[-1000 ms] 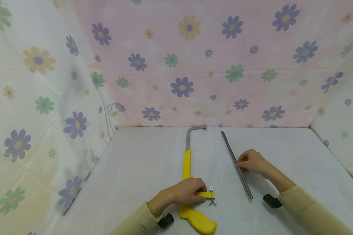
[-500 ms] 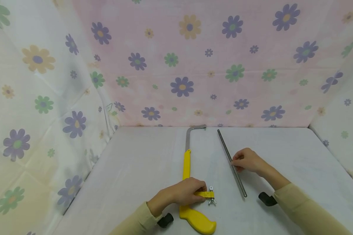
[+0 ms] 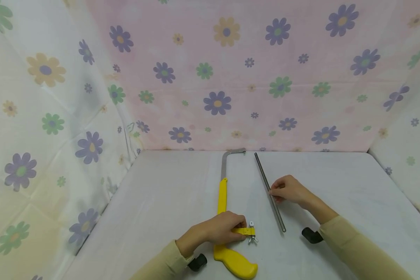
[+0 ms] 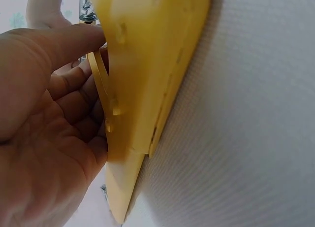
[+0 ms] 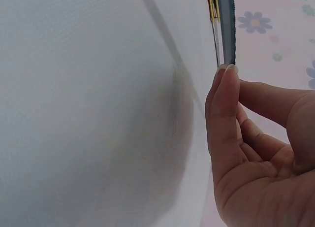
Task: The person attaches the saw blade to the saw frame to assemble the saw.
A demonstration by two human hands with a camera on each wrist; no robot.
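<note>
A yellow hacksaw frame (image 3: 223, 196) lies on the white table, its grey hooked end pointing to the back wall. My left hand (image 3: 222, 228) grips it where the short yellow arm juts right, bearing a metal pin and wing nut (image 3: 253, 240). In the left wrist view, thumb and fingers close round the yellow metal (image 4: 147, 64). Right of the frame, my right hand (image 3: 289, 189) pinches a loose dark hacksaw blade (image 3: 262, 171) near its middle. The blade slants, apart from the frame. In the right wrist view, the blade (image 5: 228, 30) shows fine teeth along one edge.
The hacksaw's yellow handle (image 3: 238, 265) reaches toward the table's near edge. White table surface (image 3: 168, 194) extends on both sides of the tools. Flower-patterned cloth (image 3: 245, 77) forms walls at the back and sides. Black camera parts (image 3: 311, 235) sit under both wrists.
My right hand has carried the blade leftward and slightly back, closer to the hacksaw frame. The left hand and the frame have stayed in place.
</note>
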